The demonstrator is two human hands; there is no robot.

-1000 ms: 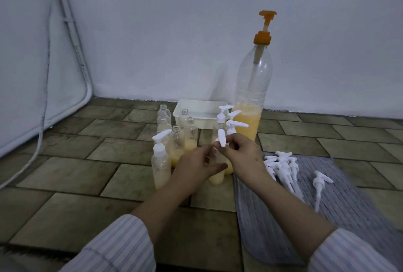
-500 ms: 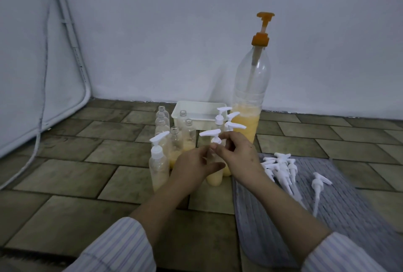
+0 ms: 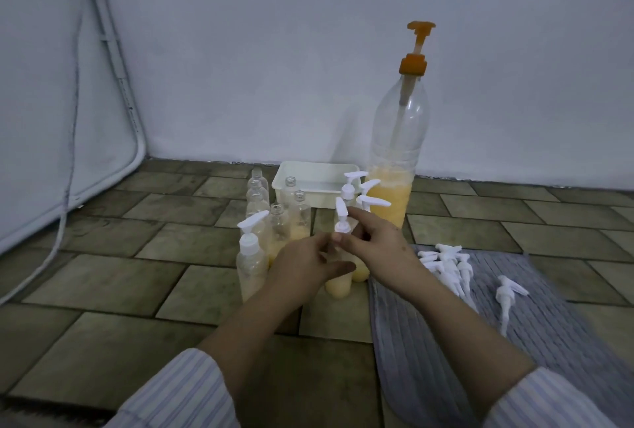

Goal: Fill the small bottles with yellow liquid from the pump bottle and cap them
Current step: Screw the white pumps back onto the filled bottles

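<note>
From the head view, at centre frame, my left hand (image 3: 305, 261) steadies the filled small bottle (image 3: 339, 285) while my right hand (image 3: 374, 244) pinches its white pump cap (image 3: 342, 221). I should keep it upright and twist until snug.

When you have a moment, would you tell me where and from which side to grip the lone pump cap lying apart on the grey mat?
Probably by the collar of the lone pump cap, just below its head, coming from above. It lies flat on the mat, apart from the cap pile, so its sides look free. The thin dip tube trailing toward the viewer seems too slim to pinch firmly.
</note>
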